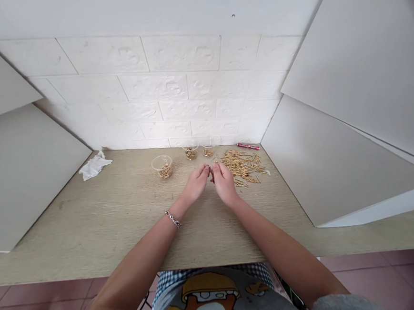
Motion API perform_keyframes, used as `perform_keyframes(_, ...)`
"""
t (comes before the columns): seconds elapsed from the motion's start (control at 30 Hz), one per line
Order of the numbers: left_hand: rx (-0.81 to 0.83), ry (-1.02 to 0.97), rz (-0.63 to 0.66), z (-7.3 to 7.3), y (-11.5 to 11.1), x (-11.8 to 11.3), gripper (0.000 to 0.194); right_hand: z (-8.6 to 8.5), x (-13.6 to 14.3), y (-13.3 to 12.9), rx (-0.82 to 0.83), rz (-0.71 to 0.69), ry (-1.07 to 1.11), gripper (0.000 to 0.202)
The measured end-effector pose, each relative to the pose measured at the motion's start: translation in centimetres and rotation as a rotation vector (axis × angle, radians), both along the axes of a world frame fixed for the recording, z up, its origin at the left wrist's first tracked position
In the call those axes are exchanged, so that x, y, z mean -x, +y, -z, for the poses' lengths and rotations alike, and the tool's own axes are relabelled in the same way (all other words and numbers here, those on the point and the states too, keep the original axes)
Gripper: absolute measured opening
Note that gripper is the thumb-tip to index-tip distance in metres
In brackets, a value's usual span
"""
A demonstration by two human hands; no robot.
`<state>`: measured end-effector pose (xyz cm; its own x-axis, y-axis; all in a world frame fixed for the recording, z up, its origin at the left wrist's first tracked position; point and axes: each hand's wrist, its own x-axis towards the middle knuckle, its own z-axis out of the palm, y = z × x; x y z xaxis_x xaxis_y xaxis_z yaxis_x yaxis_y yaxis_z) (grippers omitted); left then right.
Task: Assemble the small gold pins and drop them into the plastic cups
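Observation:
My left hand (196,182) and my right hand (224,181) meet above the middle of the table, fingertips pinched close together. What they hold between them is too small to name; a dark bit shows between the fingers. Just right of my right hand lies a spread of thin gold-coloured sticks (241,164). Behind my hands stand two clear cups with small gold pieces, one cup (191,152) left of the other cup (208,150). Another clear cup (162,167) with gold pieces is to the left of my left hand.
A crumpled white tissue (95,166) lies at the back left of the table (126,218). A red tube (248,146) lies at the back right. White panels (343,154) flank both sides, and a white brick-patterned wall (187,87) stands behind.

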<state>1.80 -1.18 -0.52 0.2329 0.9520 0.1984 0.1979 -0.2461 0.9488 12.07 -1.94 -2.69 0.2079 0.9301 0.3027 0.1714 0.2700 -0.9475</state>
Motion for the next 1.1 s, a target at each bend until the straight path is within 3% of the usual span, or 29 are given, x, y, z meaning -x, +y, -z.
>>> perform_keyframes(0.2, 0.008, 0.023, 0.069, -0.2, 0.6, 0.8, 0.031, -0.5, -0.5, 0.3, -0.046, -0.059, 0.07, 0.02)
perform_keyframes(0.37, 0.056, 0.003, 0.144, -0.9, 0.2, 0.9, 0.034, -0.3, -0.5, 0.5, 0.023, -0.135, 0.175, 0.022)
perform_keyframes(0.57, 0.105, -0.059, 0.198, -0.8, 0.3, 1.0, 0.036, -0.5, -0.6, 0.5, 0.009, -0.19, 0.094, 0.022)
perform_keyframes(0.83, 0.415, -0.38, 0.316, -0.8, 0.4, 1.4, 0.03, -1.1, -0.3, 0.1, 0.038, -0.206, 0.194, 0.021)
perform_keyframes(1.1, 0.586, -0.491, 0.382, -0.6, 0.6, 1.4, 0.031, -0.7, -0.3, 0.2, 0.057, -0.194, 0.207, 0.024)
